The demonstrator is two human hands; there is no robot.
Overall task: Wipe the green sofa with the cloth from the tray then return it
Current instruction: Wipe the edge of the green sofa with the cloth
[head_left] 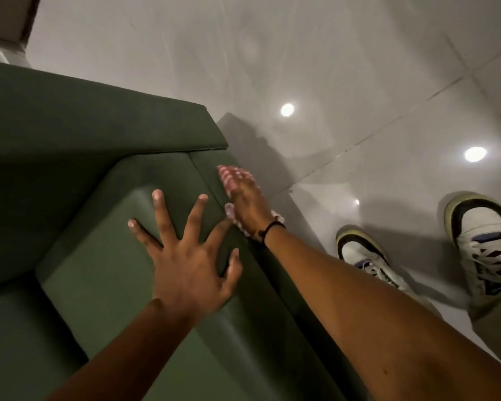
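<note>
The green sofa (104,273) fills the left and lower middle of the head view, seen from above. My left hand (185,253) lies flat on top of its cushion with the fingers spread wide and nothing in it. My right hand (248,204) presses a pink and white checked cloth (229,176) against the sofa's outer right side. The cloth shows beyond my fingertips and under my wrist, and the hand hides most of it. The tray is out of view.
Glossy grey floor tiles (344,82) with bright ceiling-light reflections spread to the right of the sofa. My two white sneakers (365,256) stand on the floor at the right. A pale wall base or furniture corner (3,33) shows at the top left.
</note>
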